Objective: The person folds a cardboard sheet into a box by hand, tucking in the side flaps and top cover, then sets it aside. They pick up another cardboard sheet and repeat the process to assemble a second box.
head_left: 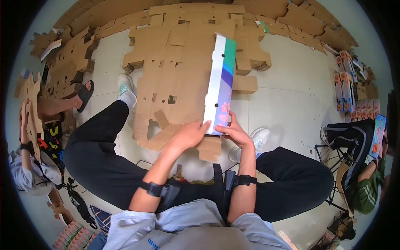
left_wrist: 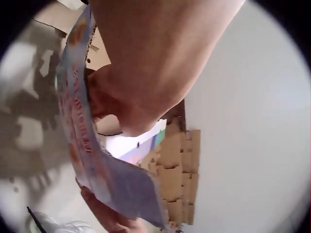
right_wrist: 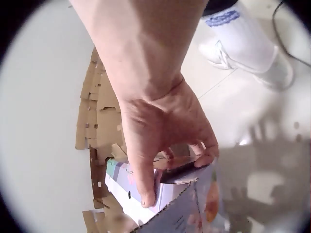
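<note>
A long printed cardboard box (head_left: 214, 79), white on one face with round holes and green, blue and purple on the other, extends away from me over brown cardboard. At its near end, my left hand (head_left: 189, 134) grips the left side with the thumb by the white face. Opposite it, my right hand (head_left: 236, 131) holds the right side. In the right wrist view the thumb lies on the box's outer face and the fingers reach the far edge around its end opening. A printed panel (left_wrist: 80, 111) partly hides the left fingers. A brown flap (head_left: 209, 149) hangs below the near end.
Flattened brown cardboard (head_left: 179, 62) is stacked on the tiled floor ahead. Printed boxes (head_left: 345, 89) stand at the right. One person holding cardboard sits at the left, and another in a green sleeve (head_left: 368, 189) sits at the right. My shoes (head_left: 126, 85) flank the stack.
</note>
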Demonstrator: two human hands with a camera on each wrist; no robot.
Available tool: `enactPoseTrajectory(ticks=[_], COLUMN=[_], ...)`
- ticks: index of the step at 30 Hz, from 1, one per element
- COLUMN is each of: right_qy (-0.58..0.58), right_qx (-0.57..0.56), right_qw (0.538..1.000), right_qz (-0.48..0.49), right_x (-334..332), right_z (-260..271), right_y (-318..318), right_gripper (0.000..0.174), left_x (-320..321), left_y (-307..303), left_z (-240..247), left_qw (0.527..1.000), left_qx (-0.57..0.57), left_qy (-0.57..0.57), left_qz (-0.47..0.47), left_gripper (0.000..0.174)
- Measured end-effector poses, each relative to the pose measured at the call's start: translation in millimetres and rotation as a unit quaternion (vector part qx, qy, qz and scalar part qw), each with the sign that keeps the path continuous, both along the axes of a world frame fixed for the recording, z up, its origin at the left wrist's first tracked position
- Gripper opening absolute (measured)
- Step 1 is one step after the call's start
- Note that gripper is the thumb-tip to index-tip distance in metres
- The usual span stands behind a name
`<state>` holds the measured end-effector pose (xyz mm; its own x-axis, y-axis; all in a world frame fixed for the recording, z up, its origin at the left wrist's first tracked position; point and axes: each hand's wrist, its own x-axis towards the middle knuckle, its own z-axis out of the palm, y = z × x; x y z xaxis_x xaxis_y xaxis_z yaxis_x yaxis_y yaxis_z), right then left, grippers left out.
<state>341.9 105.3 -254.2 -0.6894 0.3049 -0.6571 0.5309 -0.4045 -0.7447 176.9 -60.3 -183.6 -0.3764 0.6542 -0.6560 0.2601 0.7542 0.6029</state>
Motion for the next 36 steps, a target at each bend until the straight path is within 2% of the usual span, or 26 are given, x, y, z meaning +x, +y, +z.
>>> enactPoseTrajectory(ticks=[2, 3, 6, 7, 8, 9, 10, 11, 13, 14, 15, 17, 19, 20, 21, 24, 26, 27, 29, 30, 32, 34, 36], right_qy=[-0.012, -0.014, -0.018, -0.018, -0.018, -0.005, 0.011, 0.026, 0.044, 0.05, 0.054, 0.071, 0.089, 0.091, 0.095, 0.059, 0.037, 0.038, 0.038, 0.051, 0.078, 0.078, 0.083], right_qx=[0.009, 0.01, 0.007, 0.001, -0.003, -0.033, -0.051, -0.07, -0.113, -0.138, -0.164, -0.13, -0.097, -0.089, -0.083, -0.052, -0.025, -0.008, 0.016, -0.026, -0.104, -0.112, -0.128], right_qw=[1.0, 1.0, 1.0, 1.0, 0.999, 0.998, 0.997, 0.994, 0.987, 0.982, 0.975, 0.979, 0.982, 0.982, 0.982, 0.983, 0.981, 0.98, 0.982, 0.981, 0.973, 0.974, 0.972], right_qz=[0.007, 0.011, -0.005, -0.017, -0.028, -0.057, -0.065, -0.075, -0.102, -0.121, -0.14, -0.138, -0.134, -0.137, -0.139, -0.167, -0.188, -0.194, -0.183, -0.183, -0.189, -0.183, -0.18], right_x=[-1, -2, 0, 0, -2, -3, -4, -3, -3, -3, -3, -10, -14, -14, -16, -23, -28, -30, -34, -31, -30, -29, -32], right_z=[-6, -7, -11, -14, -17, -19, -23, -27, -22, -16, -11, -15, -19, -19, -18, -13, -11, -12, -14, -10, 1, -3, -6], right_y=[-2, -3, -6, -5, -2, 0, 1, 2, 1, -3, -10, -21, -29, -29, -31, -34, -38, -36, -27, -25, -17, -18, -22], right_gripper=[0.119, 0.12, 0.114, 0.11, 0.106, 0.094, 0.093, 0.092, 0.093, 0.095, 0.098, 0.109, 0.12, 0.119, 0.118, 0.113, 0.109, 0.107, 0.101, 0.099, 0.096, 0.094, 0.093], left_x=[6, 8, -4, -5, -5, -3, 3, 16, 15, 15, 18, 21, 13, 6, -3, -14, -4, 2, 6, 10, 11, 6, -1], left_y=[1, 2, -1, -3, -5, -5, -3, -1, 6, 9, 9, 13, 11, 9, 9, 7, -1, -4, -12, -18, -31, -33, -30], left_z=[-59, -63, -70, -75, -77, -76, -69, -62, -35, -29, -29, -27, -36, -43, -42, -35, -37, -38, 0, 21, 47, 50, 48], left_qw=[0.993, 0.984, 0.975, 0.979, 0.981, 0.983, 0.984, 0.954, 0.97, 0.977, 0.97, 0.949, 0.93, 0.917, 0.922, 0.976, 0.996, 0.984, 0.977, 0.971, 0.949, 0.939, 0.947], left_qx=[-0.018, -0.029, 0.037, 0.068, 0.062, 0.057, 0.051, 0.118, 0.084, 0.066, 0.109, 0.2, 0.212, 0.218, 0.208, 0.114, 0.062, 0.034, 0.132, 0.178, 0.238, 0.245, 0.192], left_qy=[0.002, 0.002, -0.181, -0.161, -0.146, -0.132, -0.12, -0.134, -0.096, -0.077, -0.068, -0.042, -0.14, -0.187, -0.217, -0.128, 0.063, 0.16, 0.161, 0.155, 0.176, 0.185, 0.185], left_qz=[0.119, 0.176, 0.124, 0.102, 0.109, 0.116, 0.123, 0.242, 0.207, 0.188, 0.205, 0.242, 0.266, 0.277, 0.244, 0.135, -0.001, -0.066, -0.045, -0.042, -0.105, -0.153, -0.18], left_gripper=[0.074, 0.076, 0.079, 0.076, 0.071, 0.067, 0.063, 0.052, 0.041, 0.041, 0.046, 0.068, 0.081, 0.089, 0.075, 0.058, 0.046, 0.042, 0.035, 0.033, 0.03, 0.028, 0.027])
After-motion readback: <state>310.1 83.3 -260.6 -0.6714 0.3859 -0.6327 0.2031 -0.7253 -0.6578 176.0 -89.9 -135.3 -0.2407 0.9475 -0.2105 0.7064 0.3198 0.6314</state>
